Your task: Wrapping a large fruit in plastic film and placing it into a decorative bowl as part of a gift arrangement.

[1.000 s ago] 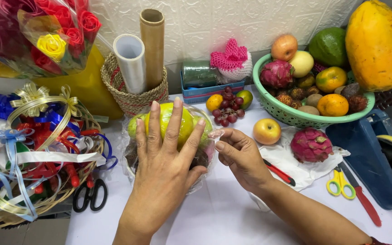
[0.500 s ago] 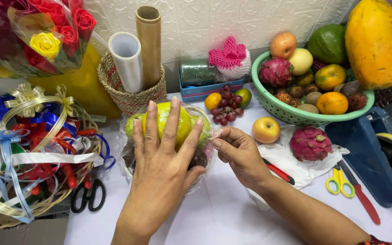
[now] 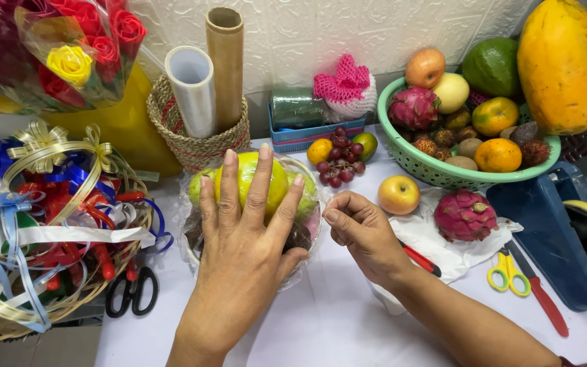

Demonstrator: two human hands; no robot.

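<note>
- The left hand [image 3: 242,248] lies flat on top of the wrapped fruit bundle [image 3: 253,204], just as it did a second ago. It has hardly moved. The fingers are spread wide and press down on the clear wrap.
- The right hand [image 3: 361,234] has changed a little. A second ago it held up a tiny bit of wrap near the side of the bundle. Now that hand sits a bit lower, just beside the bundle on its right, and the fingers are curled in together.
- I cannot tell if the right hand has anything pinched in it now. The fingertips hide it.
- This looks like the wrap is being pulled snug and pressed flat around the fruit. That is my guess from how the hands sit.
- The bundle sits in the middle of the white table [image 3: 334,326], near the front. A big yellow-green fruit shows on top, under the left hand, with darker things lower down.
- The left arm comes straight up from the bottom of the view. The wrist is straight and the palm faces down.
- The right arm comes in from the bottom right corner, slanting up to the left. The wrist bends a little, and the knuckles point at the bundle.
- Close by are a bunch of grapes [image 3: 340,156], a small apple [image 3: 399,195] and a pink dragon fruit [image 3: 465,215].
- Black scissors [image 3: 130,295] lie to the left, next to a basket of ribbons [image 3: 49,224].
</note>
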